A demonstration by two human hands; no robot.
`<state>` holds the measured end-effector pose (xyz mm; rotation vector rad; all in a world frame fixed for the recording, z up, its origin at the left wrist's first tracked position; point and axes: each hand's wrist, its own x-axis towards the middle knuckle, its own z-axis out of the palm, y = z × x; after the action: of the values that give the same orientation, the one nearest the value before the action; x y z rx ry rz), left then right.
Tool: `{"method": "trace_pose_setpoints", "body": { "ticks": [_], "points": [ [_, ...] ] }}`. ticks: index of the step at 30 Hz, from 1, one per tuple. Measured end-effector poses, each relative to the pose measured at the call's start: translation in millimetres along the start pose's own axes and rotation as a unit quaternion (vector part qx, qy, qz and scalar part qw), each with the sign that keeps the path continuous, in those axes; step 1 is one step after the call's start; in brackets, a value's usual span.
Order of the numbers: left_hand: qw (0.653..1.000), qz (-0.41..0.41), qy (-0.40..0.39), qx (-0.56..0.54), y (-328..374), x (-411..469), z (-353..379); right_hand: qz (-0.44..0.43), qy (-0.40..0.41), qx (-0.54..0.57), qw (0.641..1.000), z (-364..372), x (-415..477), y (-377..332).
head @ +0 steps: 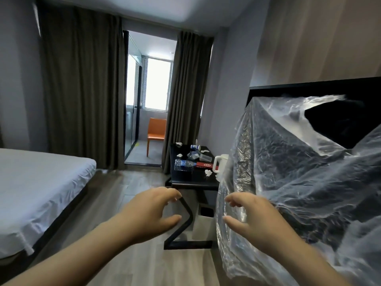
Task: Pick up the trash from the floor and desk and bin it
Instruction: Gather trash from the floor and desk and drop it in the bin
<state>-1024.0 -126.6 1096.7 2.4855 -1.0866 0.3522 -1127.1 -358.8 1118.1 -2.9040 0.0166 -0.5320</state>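
Showing the left hand (152, 211) and right hand (253, 219) held forward side by side above the wood-grain floor (132, 193).

Left: spread wide, fingers loosely curved, holding nothing.

Right: likewise spread, closed on nothing visible. A large clear crinkled plastic bag (299, 172) billowing up behind it and to its right. Cannot tell whether touching the fingers.

Lying ahead and far, beyond the gap between the hands, on the black rectangular desk (195, 179):
- a clear plastic water bottle (184, 164) on its side at the near left corner, long axis running left to right
- crumpled white tissues (208, 172) scattered about
- a toppled clear plastic cup (203, 157) farther back

Standing at the near right edge, a white plastic kettle (219, 163), partly veiled by the bag.

Tucked under the desk, low between the hands, a white square bin (204, 226), dark mouth upward.

Judged nearer and free for the bottle: the left hand, by a reach forward and slightly right, probably gripping across the barrel. Both hands well apart from the desk trash as yet.
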Motion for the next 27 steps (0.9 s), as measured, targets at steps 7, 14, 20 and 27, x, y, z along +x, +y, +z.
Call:
{"method": "trace_pose_setpoints", "body": {
  "ticks": [7, 14, 20, 27],
  "points": [
    [1.000, -0.014, -0.016, -0.010, -76.1, 43.7, 14.4, -0.006, -0.024, -0.009, 1.000, 50.6, 81.3, -5.1],
    [1.000, -0.026, -0.007, 0.005, -166.5, 119.8, 24.4, -0.017, -0.008, 0.009, 1.000, 106.4, 197.4, 3.2],
    [0.999, -0.043, -0.001, 0.029, -248.5, 183.4, 20.1, -0.037, -0.016, 0.037, 0.998, 148.9, 305.1, 1.1],
    [0.998, -0.058, -0.001, 0.031, -347.4, 232.2, 19.6, -0.049, -0.034, 0.034, 0.998, 193.7, 409.1, -25.2]
  ]
}}
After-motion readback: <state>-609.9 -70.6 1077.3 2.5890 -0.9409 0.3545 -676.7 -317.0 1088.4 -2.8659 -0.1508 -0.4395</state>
